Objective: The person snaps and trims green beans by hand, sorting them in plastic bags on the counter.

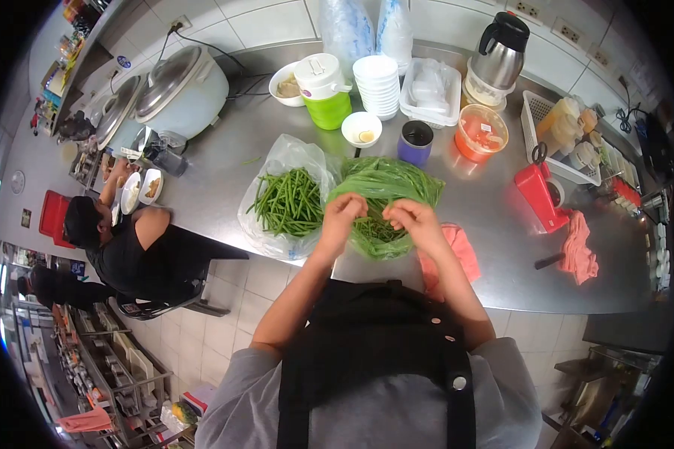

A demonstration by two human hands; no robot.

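Green bag (392, 178) below left hand (343, 215), right hand (418, 222) – fingers pinched together; beans (288, 202) beside bag.

I'm counting 2 veg bags (389, 178), 2 lg cookers (198, 90) & 2 pink cloths (577, 251) on my ctr (502, 254). Also seeing 1 steel jug (499, 63).

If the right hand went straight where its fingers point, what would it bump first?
The right hand would probably meet the left hand; depth is unclear, so perhaps the green bag.
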